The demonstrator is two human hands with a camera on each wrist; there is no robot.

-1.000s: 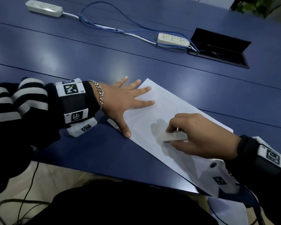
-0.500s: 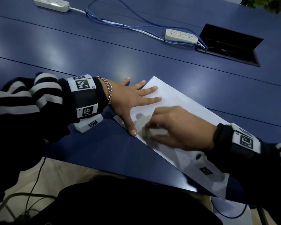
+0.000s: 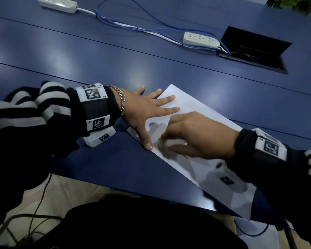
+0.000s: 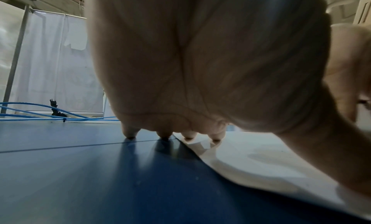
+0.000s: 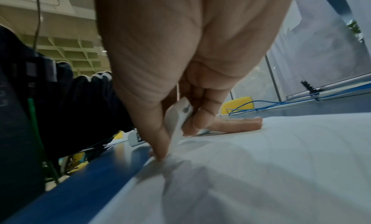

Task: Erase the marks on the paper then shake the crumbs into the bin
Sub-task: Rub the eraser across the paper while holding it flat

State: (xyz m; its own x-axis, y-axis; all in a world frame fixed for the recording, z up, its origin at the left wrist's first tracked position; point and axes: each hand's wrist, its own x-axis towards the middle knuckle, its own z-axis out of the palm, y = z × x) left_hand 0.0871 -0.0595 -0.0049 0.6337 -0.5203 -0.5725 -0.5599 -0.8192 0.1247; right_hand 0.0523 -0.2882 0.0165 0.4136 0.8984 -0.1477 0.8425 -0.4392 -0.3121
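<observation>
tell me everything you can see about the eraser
The eraser is a small white block, flat-sided, with a dark smudge on its upper end. It looks like soft rubber. The right hand pinches it between thumb and curled fingers, tilted, with its lower end pressed on the paper near the sheet's near edge, close to the left hand's thumb. In the head view it is blurred, a pale bar under the fingers.

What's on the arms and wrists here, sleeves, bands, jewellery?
Both arms wear black sleeves with white stripes. Each wrist carries a black band with white square-code tags, plus a white tagged block underneath. A silver chain bracelet sits on the left wrist.
</observation>
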